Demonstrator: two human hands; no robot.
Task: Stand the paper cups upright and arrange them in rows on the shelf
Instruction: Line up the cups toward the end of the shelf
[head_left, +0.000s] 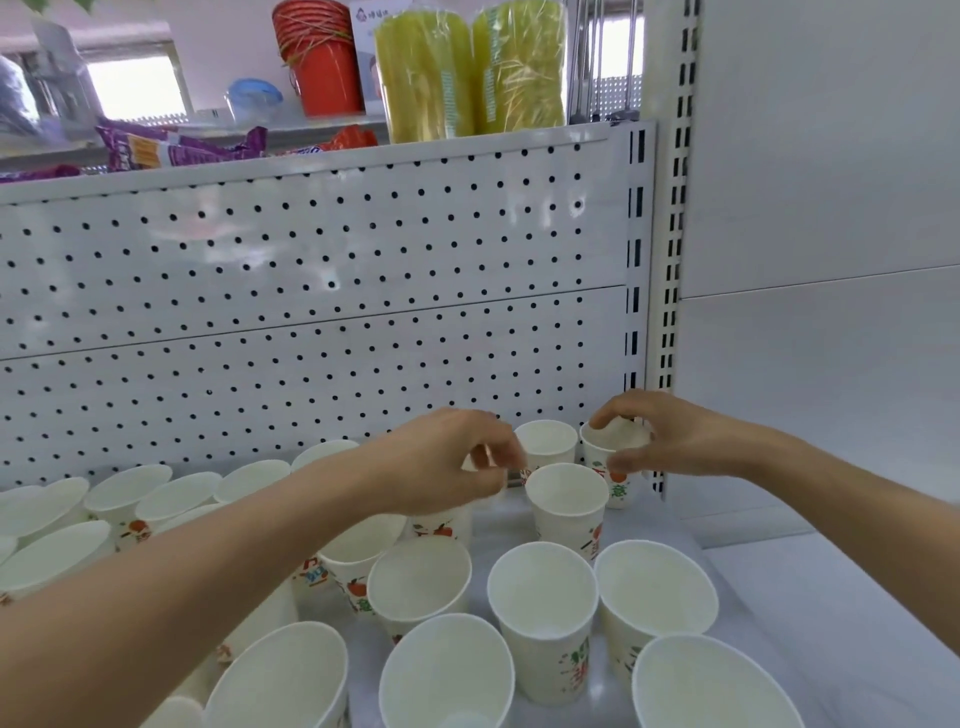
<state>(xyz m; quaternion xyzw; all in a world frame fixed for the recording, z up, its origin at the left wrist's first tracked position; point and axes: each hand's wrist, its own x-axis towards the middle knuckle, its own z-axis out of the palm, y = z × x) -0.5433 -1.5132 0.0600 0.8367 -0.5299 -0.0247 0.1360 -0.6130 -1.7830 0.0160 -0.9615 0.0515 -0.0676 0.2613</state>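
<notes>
Several white paper cups with orange fruit prints stand upright on the white shelf (779, 597). My right hand (675, 441) grips the rim of the paper cup (618, 486) in the back right corner, which leans slightly. My left hand (447, 457) reaches over the middle, fingers pinched on the rim of another cup (441, 527) mostly hidden beneath it. Between the hands stand a back cup (545, 441) and a nearer cup (566, 499). More cups (543, 587) fill the front, and a cluster (124, 488) stands at the left behind my forearm.
A white pegboard (311, 291) backs the shelf, with a slotted upright post (670, 208) at its right end. Above it, stacked orange buckets (322, 57), yellow-green wrapped packs (467, 67) and purple packets (171, 148) sit on a higher shelf.
</notes>
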